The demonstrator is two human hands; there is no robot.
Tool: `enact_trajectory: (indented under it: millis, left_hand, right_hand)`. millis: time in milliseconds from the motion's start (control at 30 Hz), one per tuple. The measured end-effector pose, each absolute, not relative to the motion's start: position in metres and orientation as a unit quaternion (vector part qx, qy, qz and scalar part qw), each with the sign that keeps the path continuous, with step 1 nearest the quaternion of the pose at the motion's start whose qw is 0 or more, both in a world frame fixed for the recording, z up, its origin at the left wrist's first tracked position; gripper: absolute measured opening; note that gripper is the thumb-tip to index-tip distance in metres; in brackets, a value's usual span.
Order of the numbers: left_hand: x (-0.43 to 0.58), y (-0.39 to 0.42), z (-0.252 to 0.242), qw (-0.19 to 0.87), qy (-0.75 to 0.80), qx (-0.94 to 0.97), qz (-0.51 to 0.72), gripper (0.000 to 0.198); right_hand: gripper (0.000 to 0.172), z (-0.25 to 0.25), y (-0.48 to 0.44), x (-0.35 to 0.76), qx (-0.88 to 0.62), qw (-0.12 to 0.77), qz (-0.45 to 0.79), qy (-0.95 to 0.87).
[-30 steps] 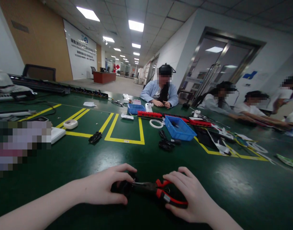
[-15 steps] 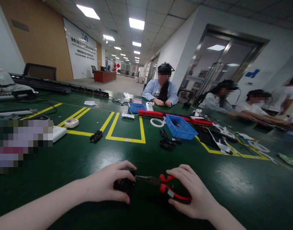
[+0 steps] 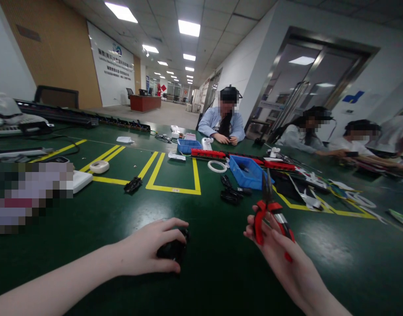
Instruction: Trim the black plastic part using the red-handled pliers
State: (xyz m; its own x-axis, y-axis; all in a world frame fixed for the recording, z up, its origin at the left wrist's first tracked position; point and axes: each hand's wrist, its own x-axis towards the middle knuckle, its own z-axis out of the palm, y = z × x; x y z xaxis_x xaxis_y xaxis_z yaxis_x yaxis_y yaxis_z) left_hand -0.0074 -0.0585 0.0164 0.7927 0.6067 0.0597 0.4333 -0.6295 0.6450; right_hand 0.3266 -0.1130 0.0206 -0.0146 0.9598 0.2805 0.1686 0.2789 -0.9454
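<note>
Left hand [image 3: 155, 248] curls round a black part [image 3: 171, 251] on the green bench [image 3: 217, 276], seemingly steadying it; right hand [image 3: 287, 259] grips red-handled needle-nose pliers [image 3: 268, 205], nose up, presumably so the tips stand well away from that part.

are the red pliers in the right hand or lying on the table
In the right hand: the red pliers have their handles against its palm, and their nose points up in the picture.
</note>
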Motion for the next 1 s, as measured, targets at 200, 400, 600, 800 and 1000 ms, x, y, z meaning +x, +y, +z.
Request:
enact_trajectory:
  millis: [200,400,600,800,1000]
  left_hand:
    - [-0.008,-0.057,0.017,0.3,0.268,0.905,0.137,0.043]
    - [-0.008,-0.056,0.018,0.296,0.25,0.911,0.143,0.046]
    - [-0.006,-0.056,0.016,0.283,0.245,0.917,0.14,0.044]
    - [-0.008,-0.055,0.021,0.349,0.251,0.89,0.152,0.041]
    - [-0.01,-0.055,0.02,0.406,0.289,0.849,0.174,0.039]
  right_hand:
    - [0.042,0.017,-0.113,0.317,-0.437,0.527,0.474,-0.554]
    - [0.047,0.014,-0.111,0.317,-0.416,0.5,0.482,-0.587]
    - [0.041,0.008,-0.112,0.32,-0.505,0.447,0.395,-0.624]
    - [0.027,0.019,-0.115,0.31,-0.57,0.356,0.158,-0.724]
    - [0.043,0.017,-0.116,0.303,-0.475,0.281,-0.018,-0.834]
